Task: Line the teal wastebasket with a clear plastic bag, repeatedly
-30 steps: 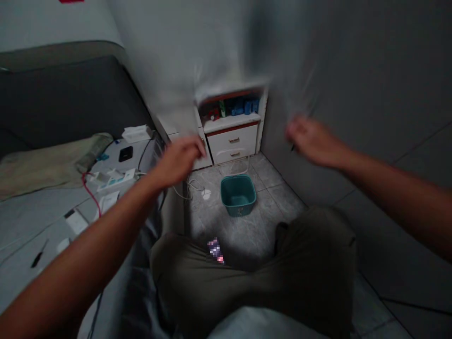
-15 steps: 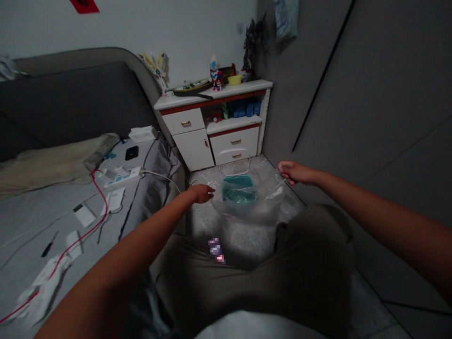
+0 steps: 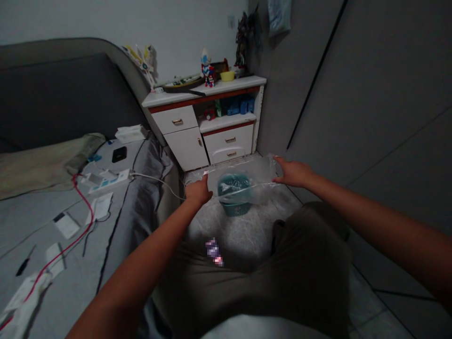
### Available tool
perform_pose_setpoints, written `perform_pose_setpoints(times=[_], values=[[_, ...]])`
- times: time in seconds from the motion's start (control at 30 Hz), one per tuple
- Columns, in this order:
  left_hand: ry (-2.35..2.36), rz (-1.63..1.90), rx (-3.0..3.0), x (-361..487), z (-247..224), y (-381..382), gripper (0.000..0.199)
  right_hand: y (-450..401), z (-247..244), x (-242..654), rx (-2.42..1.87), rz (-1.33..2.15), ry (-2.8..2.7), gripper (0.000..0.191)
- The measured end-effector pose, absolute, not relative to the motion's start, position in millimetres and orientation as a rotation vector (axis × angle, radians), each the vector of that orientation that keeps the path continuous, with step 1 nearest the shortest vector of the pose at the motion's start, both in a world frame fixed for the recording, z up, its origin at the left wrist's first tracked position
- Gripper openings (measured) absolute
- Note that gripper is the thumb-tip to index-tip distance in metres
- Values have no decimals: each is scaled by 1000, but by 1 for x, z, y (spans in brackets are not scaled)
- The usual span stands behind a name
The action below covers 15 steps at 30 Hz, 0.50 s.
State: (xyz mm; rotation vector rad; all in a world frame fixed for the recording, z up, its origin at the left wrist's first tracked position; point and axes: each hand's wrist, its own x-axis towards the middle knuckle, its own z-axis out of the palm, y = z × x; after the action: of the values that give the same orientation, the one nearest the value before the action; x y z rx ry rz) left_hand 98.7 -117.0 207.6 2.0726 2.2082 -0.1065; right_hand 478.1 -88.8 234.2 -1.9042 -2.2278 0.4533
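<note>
A clear plastic bag (image 3: 261, 175) is stretched sideways between my two hands, above a teal bin (image 3: 236, 209) on the floor. My left hand (image 3: 198, 191) grips the bag's left end, its fingers closed. At the other end, my right hand (image 3: 290, 172) has its thumb and fingers inside or around the bag's edge, spreading it. Through the film, the bin's open top can be seen. The bag hangs over the bin's rim; whether they touch I cannot tell.
A white cabinet (image 3: 185, 148) with toy figures on top stands behind the bin. To the left is a bed (image 3: 116, 235) with a power strip (image 3: 111, 181), cables and a phone. A grey wardrobe (image 3: 370, 141) lines the right side.
The bag has been lifted and pulled wide over the bin. My right hand has spread its fingers along the bag's edge, and my left hand has turned upward. The view has shifted slightly right.
</note>
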Motion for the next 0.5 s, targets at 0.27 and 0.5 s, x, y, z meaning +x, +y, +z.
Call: perform_pose_setpoints(times=[0.27, 0.5], values=[[2168, -138, 2006, 104, 201, -112, 100, -89, 224, 460, -2093, 334, -2267, 85], [2082, 105, 1928, 102, 199, -108, 98, -138, 230, 379, -1798, 99, -2334, 31]])
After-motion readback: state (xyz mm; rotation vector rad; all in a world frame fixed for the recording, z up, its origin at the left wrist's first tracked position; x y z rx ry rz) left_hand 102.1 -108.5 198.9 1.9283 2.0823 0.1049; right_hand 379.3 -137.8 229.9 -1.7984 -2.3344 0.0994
